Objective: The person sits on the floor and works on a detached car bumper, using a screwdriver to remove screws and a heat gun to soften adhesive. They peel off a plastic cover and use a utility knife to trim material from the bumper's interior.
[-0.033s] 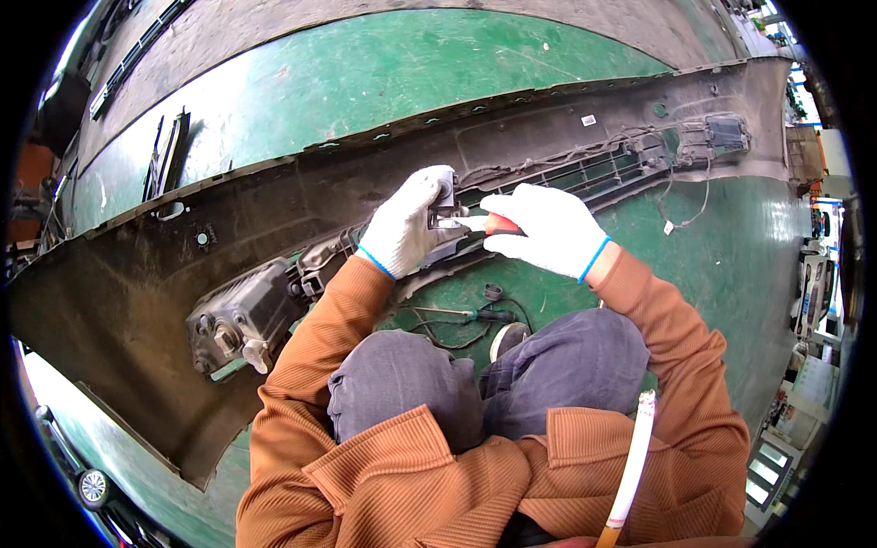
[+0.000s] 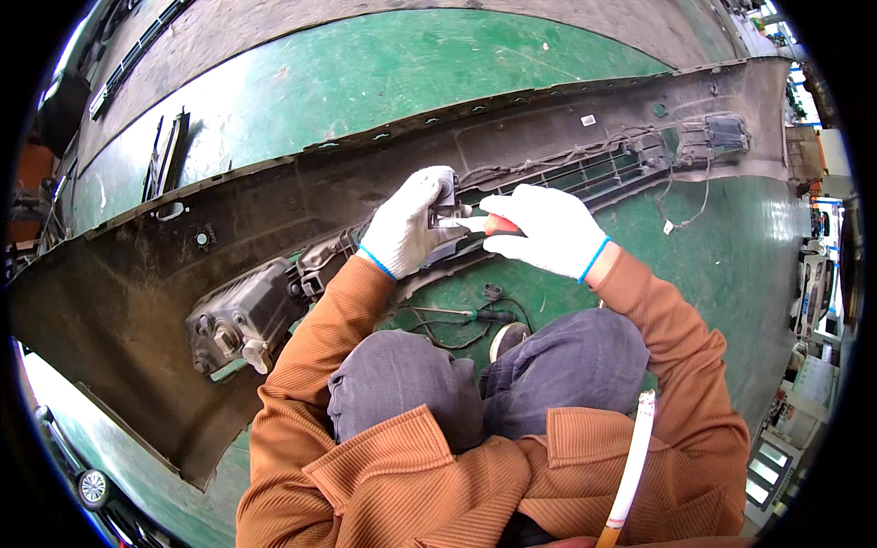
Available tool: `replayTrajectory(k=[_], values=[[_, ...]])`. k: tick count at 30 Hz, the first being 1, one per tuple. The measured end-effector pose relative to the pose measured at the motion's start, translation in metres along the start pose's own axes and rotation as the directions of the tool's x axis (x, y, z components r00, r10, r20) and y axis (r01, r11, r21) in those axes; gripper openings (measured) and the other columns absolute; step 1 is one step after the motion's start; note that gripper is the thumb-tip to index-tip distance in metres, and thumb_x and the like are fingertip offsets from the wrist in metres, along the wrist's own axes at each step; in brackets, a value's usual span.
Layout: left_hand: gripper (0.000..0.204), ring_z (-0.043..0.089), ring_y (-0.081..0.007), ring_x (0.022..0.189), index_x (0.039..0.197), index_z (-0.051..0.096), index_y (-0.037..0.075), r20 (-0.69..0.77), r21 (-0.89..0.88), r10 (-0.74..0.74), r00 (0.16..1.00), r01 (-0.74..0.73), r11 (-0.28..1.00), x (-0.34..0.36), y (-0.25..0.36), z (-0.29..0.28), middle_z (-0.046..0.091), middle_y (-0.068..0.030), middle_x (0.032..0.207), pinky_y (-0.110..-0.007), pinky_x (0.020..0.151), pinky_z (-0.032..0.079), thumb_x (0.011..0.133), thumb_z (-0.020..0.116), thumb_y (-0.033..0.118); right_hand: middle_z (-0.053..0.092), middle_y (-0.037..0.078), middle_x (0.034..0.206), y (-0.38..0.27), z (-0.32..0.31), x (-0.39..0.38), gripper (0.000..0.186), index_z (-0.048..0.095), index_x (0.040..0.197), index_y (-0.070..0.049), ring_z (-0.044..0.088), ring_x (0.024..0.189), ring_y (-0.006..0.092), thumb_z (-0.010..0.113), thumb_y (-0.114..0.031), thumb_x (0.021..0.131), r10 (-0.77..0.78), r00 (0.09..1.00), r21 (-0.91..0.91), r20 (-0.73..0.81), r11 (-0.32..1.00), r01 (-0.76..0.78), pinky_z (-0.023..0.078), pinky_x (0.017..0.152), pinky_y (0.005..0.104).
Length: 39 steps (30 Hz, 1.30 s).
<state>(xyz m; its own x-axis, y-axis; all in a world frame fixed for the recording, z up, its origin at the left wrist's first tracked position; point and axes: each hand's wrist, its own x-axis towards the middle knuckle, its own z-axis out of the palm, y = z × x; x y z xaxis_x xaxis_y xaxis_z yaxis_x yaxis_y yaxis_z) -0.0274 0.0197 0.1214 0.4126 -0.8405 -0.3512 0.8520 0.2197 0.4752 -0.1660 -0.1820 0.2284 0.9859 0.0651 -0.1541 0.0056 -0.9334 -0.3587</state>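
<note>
A large dark bumper cover (image 2: 274, 196) lies inner side up on the floor before me. My left hand (image 2: 406, 219), in a white glove, is closed around a small grey-and-black part (image 2: 445, 196) above the bumper's middle. My right hand (image 2: 548, 226), also gloved, pinches a red-handled tool (image 2: 498, 225). Its pale front end points left and reaches the small part; my fingers partly hide it, so its exact kind is unclear. Just beyond both hands runs the slatted grille (image 2: 585, 173) of the bumper, with a wire harness (image 2: 521, 169) along it.
A fog lamp (image 2: 242, 310) sits at the bumper's left, another lamp-like unit (image 2: 726, 132) at its right. Near my shoe (image 2: 509, 340) lie a screwdriver (image 2: 493, 316) and a black cable (image 2: 448, 345). Dark trim strips (image 2: 167, 155) lie at far left. A lit cigarette (image 2: 632, 466) shows close below.
</note>
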Motion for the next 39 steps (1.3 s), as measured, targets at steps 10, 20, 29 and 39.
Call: replayTrajectory(k=[10,20,29,39], values=[[0.023,0.064,-0.0237,0.098,0.123,0.069,0.016,-0.159,-0.106,-0.053,0.986,0.036,0.994,0.008,-0.015,-0.002,0.068,-0.0045,0.111,-0.051,0.091,0.057,0.109,0.066,0.034,0.067,0.011,0.092,-0.008,0.009,0.01,0.034,0.068,0.112,-0.016,0.07,0.086,0.0317,0.073,-0.045,0.094,0.012,0.998,-0.118,0.061,0.993,-0.005,0.056,0.075,0.0454],[0.025,0.067,-0.0409,0.113,0.116,0.071,0.009,-0.203,-0.335,-0.154,0.967,0.079,0.939,0.017,-0.026,-0.008,0.072,-0.026,0.115,-0.071,0.105,0.054,0.107,0.068,0.031,0.07,0.013,0.095,-0.01,0.028,0.016,0.037,0.068,0.106,-0.01,0.072,0.089,0.0337,0.069,-0.046,0.097,0.065,0.981,-0.136,0.183,0.99,-0.04,0.057,0.077,0.047],[0.028,0.069,-0.0512,0.113,0.111,0.07,0.004,-0.172,-0.346,-0.149,0.974,0.082,0.934,0.016,-0.024,-0.008,0.073,-0.0321,0.115,-0.075,0.103,0.053,0.109,0.064,0.032,0.075,0.017,0.099,-0.014,0.034,0.018,0.047,0.071,0.107,-0.009,0.075,0.09,0.036,0.06,-0.055,0.103,0.157,0.96,-0.167,0.232,0.979,-0.12,0.059,0.078,0.0483],[0.027,0.073,-0.0481,0.101,0.11,0.065,0.003,-0.253,-0.295,-0.177,0.951,0.098,0.95,0.015,-0.03,-0.007,0.072,-0.0307,0.108,-0.07,0.089,0.061,0.11,0.061,0.03,0.077,0.014,0.099,-0.019,0.04,0.019,0.045,0.074,0.116,-0.014,0.076,0.088,0.0339,0.058,-0.054,0.103,0.173,0.952,-0.209,0.252,0.97,-0.121,0.06,0.077,0.0474]])
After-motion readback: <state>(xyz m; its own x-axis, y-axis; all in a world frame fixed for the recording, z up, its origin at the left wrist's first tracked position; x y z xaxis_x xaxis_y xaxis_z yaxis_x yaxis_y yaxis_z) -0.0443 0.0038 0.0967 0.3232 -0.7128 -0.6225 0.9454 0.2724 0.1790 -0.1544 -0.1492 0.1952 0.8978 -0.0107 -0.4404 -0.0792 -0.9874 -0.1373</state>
